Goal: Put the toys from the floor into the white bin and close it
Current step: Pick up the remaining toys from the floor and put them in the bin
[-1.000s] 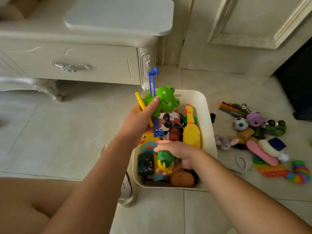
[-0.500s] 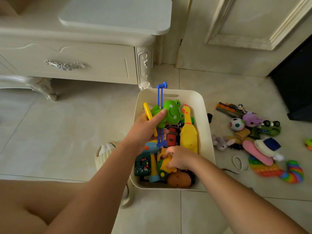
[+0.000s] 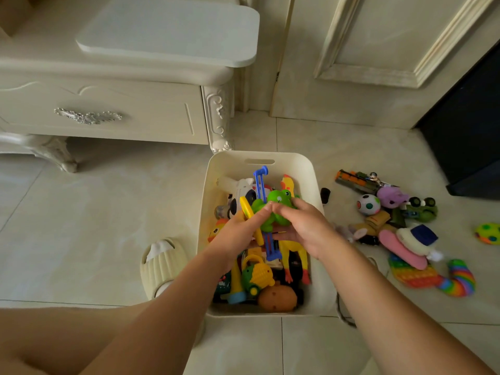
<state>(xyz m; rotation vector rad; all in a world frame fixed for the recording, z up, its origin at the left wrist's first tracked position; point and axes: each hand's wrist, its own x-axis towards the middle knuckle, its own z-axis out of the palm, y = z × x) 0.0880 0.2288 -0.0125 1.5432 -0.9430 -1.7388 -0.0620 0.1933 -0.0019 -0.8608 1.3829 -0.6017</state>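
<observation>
The white bin (image 3: 208, 201) stands open on the tiled floor, filled with several toys, among them a yellow rubber chicken (image 3: 293, 250) and a brown ball (image 3: 277, 297). Above it, my left hand (image 3: 238, 236) grips a bundle: a green frog toy (image 3: 276, 204), a yellow flat piece (image 3: 246, 207) and a blue stick toy (image 3: 261, 182). My right hand (image 3: 303, 226) has come up against the frog from the right and holds it too. A pile of toys (image 3: 400, 220) lies on the floor to the right of the bin.
A cream dresser (image 3: 108, 109) stands at the back left, its carved leg (image 3: 219, 123) just behind the bin. A flat white lid-like slab (image 3: 173, 31) rests on top of it. A cream slipper (image 3: 162, 263) lies left of the bin. A dark object (image 3: 470, 136) fills the far right.
My right hand has left the green-yellow toy at the bin's near end and risen to the frog. The left hand's bundle has sunk lower over the bin.
</observation>
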